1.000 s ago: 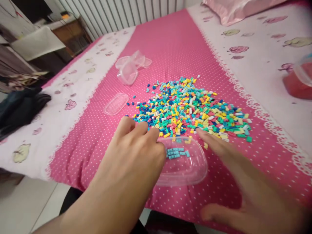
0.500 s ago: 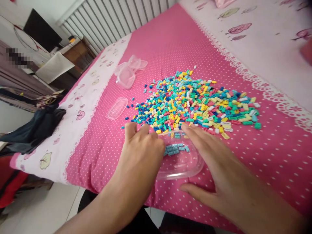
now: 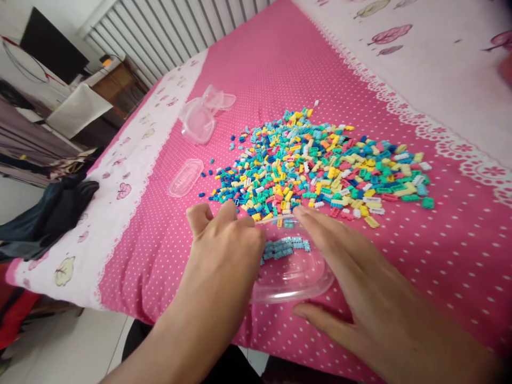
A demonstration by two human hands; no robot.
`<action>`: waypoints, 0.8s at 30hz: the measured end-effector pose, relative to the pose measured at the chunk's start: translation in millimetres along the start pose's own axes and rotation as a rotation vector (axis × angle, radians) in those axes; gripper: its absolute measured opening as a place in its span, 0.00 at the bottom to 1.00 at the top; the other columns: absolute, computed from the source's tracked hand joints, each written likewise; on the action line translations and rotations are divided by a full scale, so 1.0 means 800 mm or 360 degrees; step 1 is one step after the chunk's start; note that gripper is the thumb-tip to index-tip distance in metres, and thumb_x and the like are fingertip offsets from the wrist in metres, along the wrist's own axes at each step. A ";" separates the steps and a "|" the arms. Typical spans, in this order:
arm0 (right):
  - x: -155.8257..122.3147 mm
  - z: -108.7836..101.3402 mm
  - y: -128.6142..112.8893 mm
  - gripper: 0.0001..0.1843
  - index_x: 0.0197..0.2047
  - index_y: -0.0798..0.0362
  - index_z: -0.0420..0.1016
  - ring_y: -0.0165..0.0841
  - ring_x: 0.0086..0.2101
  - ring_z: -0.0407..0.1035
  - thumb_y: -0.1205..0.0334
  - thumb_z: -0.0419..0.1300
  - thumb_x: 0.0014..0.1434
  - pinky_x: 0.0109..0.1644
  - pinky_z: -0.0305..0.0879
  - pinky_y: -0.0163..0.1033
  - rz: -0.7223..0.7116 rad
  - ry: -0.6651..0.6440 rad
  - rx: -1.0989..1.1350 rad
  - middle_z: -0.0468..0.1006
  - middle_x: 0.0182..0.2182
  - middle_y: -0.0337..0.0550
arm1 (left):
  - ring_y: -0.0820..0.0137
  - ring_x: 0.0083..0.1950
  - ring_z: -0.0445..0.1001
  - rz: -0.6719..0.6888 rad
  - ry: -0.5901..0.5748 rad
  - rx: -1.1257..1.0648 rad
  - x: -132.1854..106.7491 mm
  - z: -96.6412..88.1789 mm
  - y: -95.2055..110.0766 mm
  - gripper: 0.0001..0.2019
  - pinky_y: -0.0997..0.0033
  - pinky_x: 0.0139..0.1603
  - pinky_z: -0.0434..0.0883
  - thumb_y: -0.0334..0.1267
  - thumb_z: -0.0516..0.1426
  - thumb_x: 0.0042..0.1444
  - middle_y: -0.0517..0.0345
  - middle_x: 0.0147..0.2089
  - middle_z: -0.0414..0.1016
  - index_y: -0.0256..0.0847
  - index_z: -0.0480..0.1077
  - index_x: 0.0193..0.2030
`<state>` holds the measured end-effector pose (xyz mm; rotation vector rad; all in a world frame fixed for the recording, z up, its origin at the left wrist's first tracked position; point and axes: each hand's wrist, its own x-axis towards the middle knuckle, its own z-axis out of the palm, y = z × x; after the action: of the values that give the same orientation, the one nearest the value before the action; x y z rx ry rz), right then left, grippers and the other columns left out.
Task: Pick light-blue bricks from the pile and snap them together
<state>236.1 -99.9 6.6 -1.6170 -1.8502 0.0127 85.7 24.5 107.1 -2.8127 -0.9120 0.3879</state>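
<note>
A clear plastic container (image 3: 294,274) sits at the bed's near edge with several light-blue building bricks (image 3: 280,248) in it. My left hand (image 3: 222,261) is over the container's left side, its fingers curled and closed; what they grip is hidden beneath. Along the right rim lies my right hand (image 3: 352,272), open, its fingers stretched forward and the thumb apart near the front rim. Just beyond both hands spreads a large pile of small building bricks (image 3: 304,165) in blue, green, yellow, pink and white.
On the pink dotted bedspread (image 3: 256,74), a clear lid (image 3: 185,178) lies left of the pile. Farther back are more clear plastic containers (image 3: 200,125). Dark clothing (image 3: 52,213) hangs at the left edge, and a metal headboard (image 3: 160,37) closes the far side.
The view has shifted slightly, so the bed and furniture appear farther left. My left hand has moved a little left, showing more of the light-blue bricks. The right hand stays nearly the same.
</note>
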 end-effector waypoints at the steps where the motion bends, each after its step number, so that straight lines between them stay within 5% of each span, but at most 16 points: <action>1: -0.001 0.000 0.000 0.40 0.79 0.60 0.46 0.40 0.71 0.57 0.54 0.54 0.71 0.70 0.65 0.47 0.0002 -0.0005 -0.0009 0.64 0.72 0.53 | 0.62 0.34 0.64 -0.0020 0.0012 -0.0022 -0.003 0.000 -0.003 0.12 0.58 0.34 0.52 0.29 0.59 0.60 0.55 0.27 0.73 0.43 0.70 0.25; 9: -0.004 0.004 -0.004 0.37 0.79 0.60 0.45 0.40 0.71 0.56 0.51 0.48 0.75 0.70 0.66 0.48 -0.0005 -0.0027 -0.0052 0.62 0.73 0.52 | 0.64 0.35 0.62 -0.0001 -0.0026 -0.0050 -0.032 0.008 -0.037 0.10 0.60 0.43 0.55 0.38 0.59 0.63 0.59 0.26 0.72 0.46 0.76 0.30; 17: -0.004 0.005 -0.008 0.34 0.78 0.61 0.47 0.37 0.72 0.54 0.57 0.47 0.75 0.71 0.62 0.44 -0.0013 0.0015 -0.0105 0.63 0.72 0.51 | 0.61 0.38 0.66 -0.0062 -0.0071 0.0118 -0.016 -0.001 0.002 0.14 0.57 0.46 0.58 0.27 0.59 0.59 0.55 0.25 0.71 0.43 0.72 0.23; 24: -0.004 0.002 -0.013 0.33 0.78 0.59 0.48 0.38 0.71 0.57 0.58 0.48 0.74 0.71 0.64 0.44 0.0046 0.0021 -0.0061 0.65 0.72 0.52 | 0.59 0.37 0.65 -0.0102 -0.0237 0.0120 -0.013 0.006 0.000 0.09 0.58 0.39 0.50 0.30 0.65 0.59 0.55 0.29 0.75 0.44 0.76 0.28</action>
<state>226.6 -104.5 8.1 -1.6660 -1.8275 -0.0204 76.0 18.8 104.5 -2.7078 -0.9918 0.6162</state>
